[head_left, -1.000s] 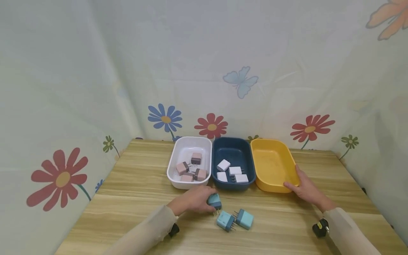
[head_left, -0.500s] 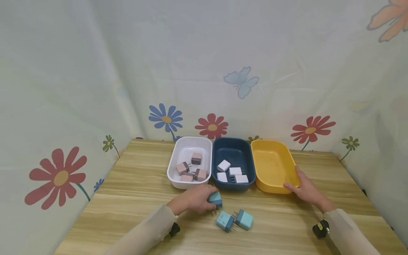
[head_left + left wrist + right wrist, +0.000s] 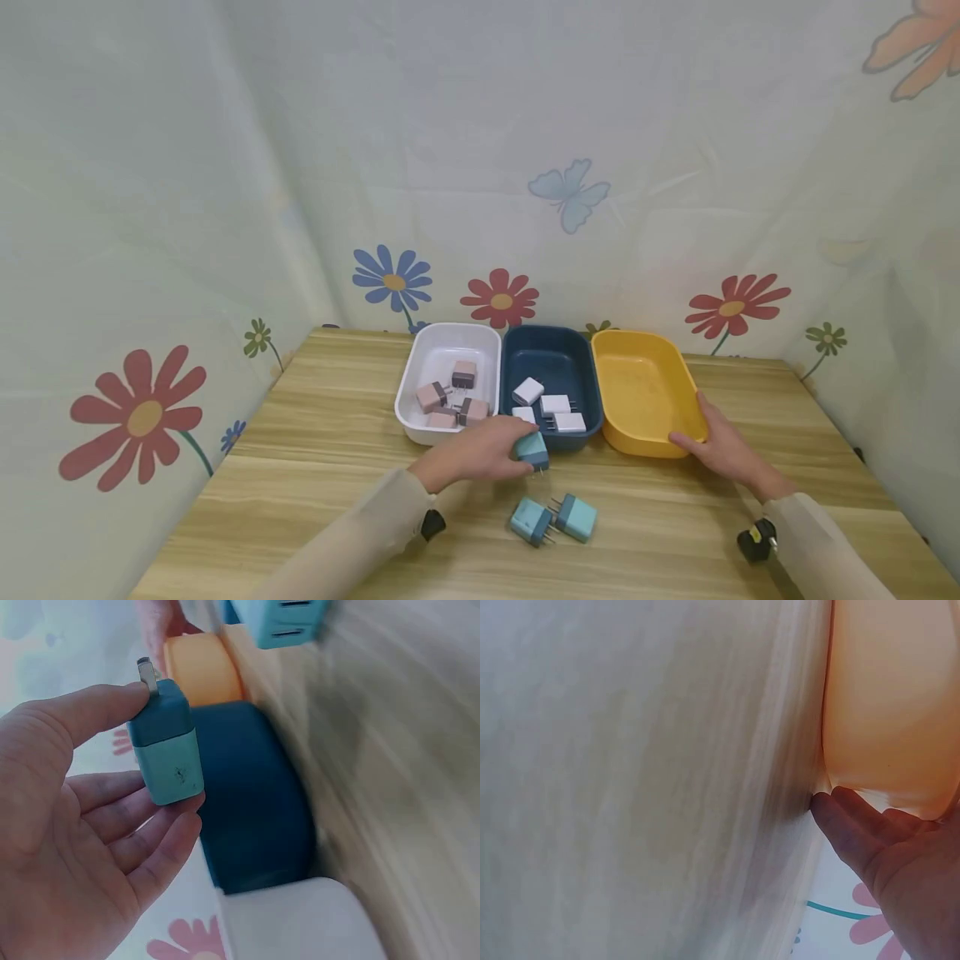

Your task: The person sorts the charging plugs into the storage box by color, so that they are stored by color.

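My left hand (image 3: 483, 450) pinches a teal charger plug (image 3: 532, 452) between thumb and fingers, above the table by the front of the dark blue bin (image 3: 551, 342). In the left wrist view, this charger plug (image 3: 169, 754) has a darker blue band at its prong end. My right hand (image 3: 723, 442) grips the front right corner of the yellow bin (image 3: 645, 383). The right wrist view shows its fingers against the bin's wall (image 3: 892, 712). Two other teal charger plugs, one on the left (image 3: 531, 522) and one on the right (image 3: 576, 517), lie on the table below my left hand.
A white bin (image 3: 450, 335) with several pink charger plugs (image 3: 472, 412) stands left of the dark blue bin. Several white charger plugs (image 3: 555, 405) lie in the dark blue bin. All three bins stand side by side on the wooden table (image 3: 330, 467), before a flowered cloth backdrop (image 3: 465, 167).
My left hand has lifted the teal charger plug off the table and carried it right and toward the dark blue bin. The right hand stays on the yellow bin.
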The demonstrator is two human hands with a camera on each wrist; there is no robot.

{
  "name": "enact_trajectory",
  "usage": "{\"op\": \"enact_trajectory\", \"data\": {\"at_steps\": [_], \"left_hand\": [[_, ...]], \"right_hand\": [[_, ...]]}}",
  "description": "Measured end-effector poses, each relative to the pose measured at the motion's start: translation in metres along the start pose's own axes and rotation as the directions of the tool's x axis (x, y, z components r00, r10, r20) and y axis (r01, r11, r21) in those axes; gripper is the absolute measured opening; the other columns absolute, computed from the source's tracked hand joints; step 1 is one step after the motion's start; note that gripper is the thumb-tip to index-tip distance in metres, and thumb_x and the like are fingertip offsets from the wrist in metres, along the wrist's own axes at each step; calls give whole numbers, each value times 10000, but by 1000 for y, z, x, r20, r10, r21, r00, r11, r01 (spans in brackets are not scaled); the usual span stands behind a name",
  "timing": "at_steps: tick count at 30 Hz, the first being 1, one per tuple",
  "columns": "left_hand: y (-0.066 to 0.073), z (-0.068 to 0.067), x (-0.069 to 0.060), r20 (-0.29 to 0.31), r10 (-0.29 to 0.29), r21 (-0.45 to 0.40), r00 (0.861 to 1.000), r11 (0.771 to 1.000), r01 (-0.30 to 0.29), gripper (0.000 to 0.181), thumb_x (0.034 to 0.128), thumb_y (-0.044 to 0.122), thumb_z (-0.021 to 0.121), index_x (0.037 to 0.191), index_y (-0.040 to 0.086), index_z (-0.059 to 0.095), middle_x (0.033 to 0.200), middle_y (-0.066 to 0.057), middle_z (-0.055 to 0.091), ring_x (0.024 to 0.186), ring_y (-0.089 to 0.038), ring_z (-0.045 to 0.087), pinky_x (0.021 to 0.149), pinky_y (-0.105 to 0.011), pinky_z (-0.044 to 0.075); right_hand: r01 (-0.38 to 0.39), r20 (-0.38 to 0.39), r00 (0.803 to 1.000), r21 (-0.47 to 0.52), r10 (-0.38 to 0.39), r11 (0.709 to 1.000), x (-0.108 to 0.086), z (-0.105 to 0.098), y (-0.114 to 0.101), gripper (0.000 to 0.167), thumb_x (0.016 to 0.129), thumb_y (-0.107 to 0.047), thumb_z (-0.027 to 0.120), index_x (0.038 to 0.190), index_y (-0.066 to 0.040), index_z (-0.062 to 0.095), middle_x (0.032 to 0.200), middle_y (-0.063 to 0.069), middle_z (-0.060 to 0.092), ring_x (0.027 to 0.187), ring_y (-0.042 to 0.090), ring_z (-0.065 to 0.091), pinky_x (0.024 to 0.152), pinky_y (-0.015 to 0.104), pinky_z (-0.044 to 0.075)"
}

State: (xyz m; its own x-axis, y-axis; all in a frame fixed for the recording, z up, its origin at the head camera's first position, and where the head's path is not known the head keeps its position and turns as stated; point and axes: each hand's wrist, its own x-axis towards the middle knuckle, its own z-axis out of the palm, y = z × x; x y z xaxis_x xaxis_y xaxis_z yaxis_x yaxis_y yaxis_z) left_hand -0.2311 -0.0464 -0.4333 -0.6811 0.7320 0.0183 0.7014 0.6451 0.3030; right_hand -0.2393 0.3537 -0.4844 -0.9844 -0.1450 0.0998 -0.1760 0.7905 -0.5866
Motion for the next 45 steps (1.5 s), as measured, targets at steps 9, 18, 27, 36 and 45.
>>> {"op": "enact_trajectory", "data": {"at_steps": [9,18,27,36,45], "left_hand": [[21,-11,27,-26,19,0,999,1000,-19,502,866,375,661,1291,136,543,1130,43,597,905,-67,522,766,-207,461],[37,-18,57,-41,32,19,999,999,-31,546,874,403,652,1337,151,511,1201,38,580,957,-74,514,806,-196,453],[44,-12,87,-36,27,6,999,1000,-27,533,874,409,652,1328,169,508,1149,65,577,919,-58,498,781,-180,444],[45,-9,108,-65,-16,-43,998,999,13,467,877,384,660,1270,167,534,1016,85,562,863,-63,495,730,-175,434],[47,-2,123,-83,-51,-145,995,989,38,278,887,342,662,1086,192,540,846,88,524,767,-76,498,670,-169,432]], "right_hand": [[28,-16,999,16,-27,999,-2,-1,2,995,868,-354,679,1436,151,38,1423,420,162,1270,557,228,1002,659,213],[41,-22,999,24,-41,999,-1,-1,3,989,868,-348,682,1439,147,43,1426,416,165,1269,555,241,999,656,225],[49,-27,998,15,-48,999,-3,-2,2,976,863,-345,689,1443,141,73,1423,406,196,1255,540,282,992,649,253],[69,-45,997,-2,-69,998,-3,0,7,977,853,-332,702,1423,174,91,1407,426,202,1253,556,278,990,648,252],[33,-12,999,11,-32,999,-4,-3,4,1005,855,-372,693,1445,137,59,1430,403,187,1262,535,283,996,641,256]]}}
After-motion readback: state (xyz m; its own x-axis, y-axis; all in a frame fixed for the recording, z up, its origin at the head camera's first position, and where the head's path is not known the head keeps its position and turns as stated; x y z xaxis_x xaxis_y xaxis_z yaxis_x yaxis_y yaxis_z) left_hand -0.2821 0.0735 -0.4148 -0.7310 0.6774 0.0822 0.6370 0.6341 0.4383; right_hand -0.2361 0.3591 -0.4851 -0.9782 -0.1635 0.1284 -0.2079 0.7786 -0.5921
